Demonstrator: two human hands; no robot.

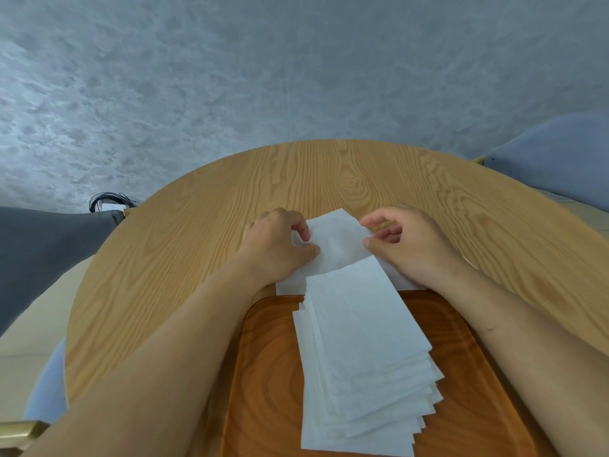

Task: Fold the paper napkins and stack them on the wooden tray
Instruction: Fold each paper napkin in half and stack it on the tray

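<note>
Head view: nearest, the wooden tray [267, 374] carries a fanned stack of folded napkins [362, 351]. Just beyond its far rim, both hands pinch one white napkin [339, 242] between them. The left hand [276, 249] grips its left edge and the right hand [412, 245] its right edge, over more white paper lying flat. They work on a round, light wood tabletop [329, 173]. Past it are a blue-grey chair [560, 153] and a mottled grey floor [230, 77].
</note>
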